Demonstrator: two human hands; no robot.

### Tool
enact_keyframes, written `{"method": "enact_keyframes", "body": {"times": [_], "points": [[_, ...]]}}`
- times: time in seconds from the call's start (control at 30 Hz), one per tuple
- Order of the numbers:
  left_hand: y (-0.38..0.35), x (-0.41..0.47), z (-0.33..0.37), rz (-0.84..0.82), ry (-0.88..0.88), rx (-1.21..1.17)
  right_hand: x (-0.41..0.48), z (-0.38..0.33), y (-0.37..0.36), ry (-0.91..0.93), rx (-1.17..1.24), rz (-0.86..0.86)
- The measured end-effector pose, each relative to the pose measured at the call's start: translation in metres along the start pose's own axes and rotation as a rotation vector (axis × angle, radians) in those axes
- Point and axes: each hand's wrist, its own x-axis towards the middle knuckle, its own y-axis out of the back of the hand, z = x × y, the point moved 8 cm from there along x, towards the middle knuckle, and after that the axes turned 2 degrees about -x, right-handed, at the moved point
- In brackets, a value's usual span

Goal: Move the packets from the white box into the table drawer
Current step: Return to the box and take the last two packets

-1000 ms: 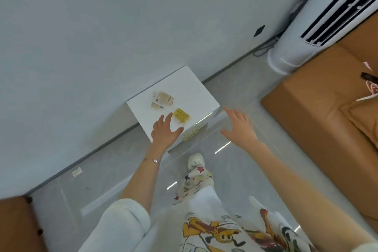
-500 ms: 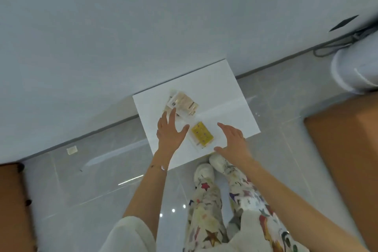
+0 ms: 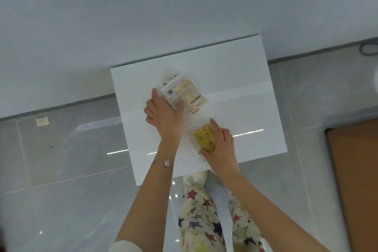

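Observation:
Two packets lie on the white table top (image 3: 241, 80). The beige printed packet (image 3: 181, 91) sits toward the wall, and the yellow star-patterned packet (image 3: 204, 136) is nearer me. A faint translucent white box edge (image 3: 168, 72) shows around them. My left hand (image 3: 163, 116) holds the beige packet's near corner between thumb and index finger. My right hand (image 3: 222, 147) grips the yellow packet, thumb under its near end and index finger along its right side. No drawer is visible from this angle.
The table stands against a pale wall (image 3: 143, 16) on a glossy grey tiled floor (image 3: 71, 149). My star-print trousers (image 3: 204, 210) are directly below the table's front edge. A brown sofa corner (image 3: 356, 170) is at the right.
The view has swung to look straight down on the table. Both hands moved forward from hovering onto the packets, left onto the beige one and right onto the yellow one.

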Motion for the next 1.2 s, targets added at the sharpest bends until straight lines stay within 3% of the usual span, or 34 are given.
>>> {"method": "enact_keyframes", "body": {"times": [0.23,0.47,0.9,1.07,1.2], "points": [[0.020,-0.017,-0.011,-0.101,-0.012,-0.329,0.010,0.000,0.025,-0.143,0.100,-0.084],[0.085,-0.048,-0.040,-0.117,0.151,-0.513,0.003,-0.036,0.068,-0.283,0.302,-0.136],[0.287,-0.192,-0.041,0.068,0.203,-0.924,-0.089,-0.210,0.160,0.014,0.368,-0.188],[0.335,-0.266,-0.082,0.127,0.264,-0.958,-0.134,-0.266,0.154,0.124,0.312,-0.303],[0.366,-0.329,-0.132,0.264,0.362,-1.045,-0.177,-0.320,0.122,0.235,0.218,-0.439]]}}
